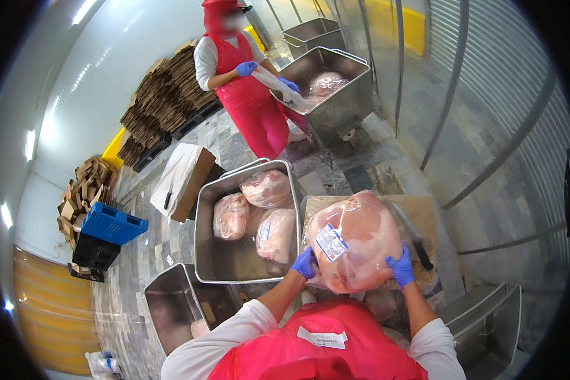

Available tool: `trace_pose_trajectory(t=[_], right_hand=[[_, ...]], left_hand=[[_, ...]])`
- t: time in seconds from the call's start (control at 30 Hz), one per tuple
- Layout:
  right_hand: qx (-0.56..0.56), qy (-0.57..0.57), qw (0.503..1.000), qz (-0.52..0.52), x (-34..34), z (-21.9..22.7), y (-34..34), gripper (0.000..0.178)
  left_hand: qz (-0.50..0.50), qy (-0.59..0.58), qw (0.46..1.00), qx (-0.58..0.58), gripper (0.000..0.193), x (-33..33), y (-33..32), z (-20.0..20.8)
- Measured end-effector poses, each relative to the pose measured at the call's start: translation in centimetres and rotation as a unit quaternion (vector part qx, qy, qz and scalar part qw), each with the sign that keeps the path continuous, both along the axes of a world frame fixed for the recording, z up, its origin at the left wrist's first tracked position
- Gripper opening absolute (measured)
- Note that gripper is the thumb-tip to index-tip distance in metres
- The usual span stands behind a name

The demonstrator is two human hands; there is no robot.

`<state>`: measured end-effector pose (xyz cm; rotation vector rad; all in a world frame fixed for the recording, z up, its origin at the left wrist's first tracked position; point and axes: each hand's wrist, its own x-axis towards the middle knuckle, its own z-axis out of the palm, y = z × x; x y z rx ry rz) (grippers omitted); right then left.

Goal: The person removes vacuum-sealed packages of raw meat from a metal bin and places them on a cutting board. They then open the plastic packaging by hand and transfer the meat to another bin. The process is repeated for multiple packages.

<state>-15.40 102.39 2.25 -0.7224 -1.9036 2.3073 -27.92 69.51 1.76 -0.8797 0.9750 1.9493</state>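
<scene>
A large bagged cut of meat (364,237), wrapped in clear plastic with a blue and white label, is held between my gloved hands over a cutting board (418,212). My left hand (304,263) grips its lower left side; my right hand (400,267) is closed on its right side. Part of the fingers of each hand is hidden against the bag. On the board to the right lies a knife (414,237) with a black handle. Left of the board, a steel tub (199,250) contains three bagged cuts of meat (275,234) on its wet bottom.
Another steel bin (161,297) stands at the lower left, and a steel cart (487,329) at the lower right. Beyond the tub, a co-worker (247,95) handles plastic at a steel bin (354,95). Flattened cardboard (161,101), a blue pallet (111,225) and a white-covered box (180,180) stand leftward.
</scene>
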Motion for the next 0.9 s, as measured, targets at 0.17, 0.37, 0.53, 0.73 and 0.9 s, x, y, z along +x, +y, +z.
trace_pose_trajectory(t=[0.17, 0.37, 0.53, 0.73, 0.9], right_hand=[[-0.170, -0.069, 0.983, -0.009, 0.4, 0.0, -0.3, 0.069], [-0.430, -0.181, 0.884, -0.007, 1.2, 0.3, -4.4, 0.066], [-0.346, -0.207, 0.912, -0.072, -0.2, 4.7, -6.1, 0.067], [0.221, 0.190, 0.955, 0.055, -3.1, 14.2, -3.4, 0.075], [0.409, 0.166, 0.895, 0.058, -4.3, 16.9, -4.9, 0.088]], left_hand=[[0.041, 0.012, 0.997, -0.062, 0.030, 1.6, -1.9, 3.7], [0.033, 0.017, 0.998, 0.041, 0.023, 1.6, -0.4, 17.4], [0.003, 0.056, 0.995, 0.086, 0.022, 0.6, 4.4, 23.0], [-0.100, 0.078, 0.991, 0.047, 0.027, -0.3, 8.3, 24.0], [-0.088, 0.052, 0.983, 0.153, 0.029, -1.3, 7.7, 22.5]])
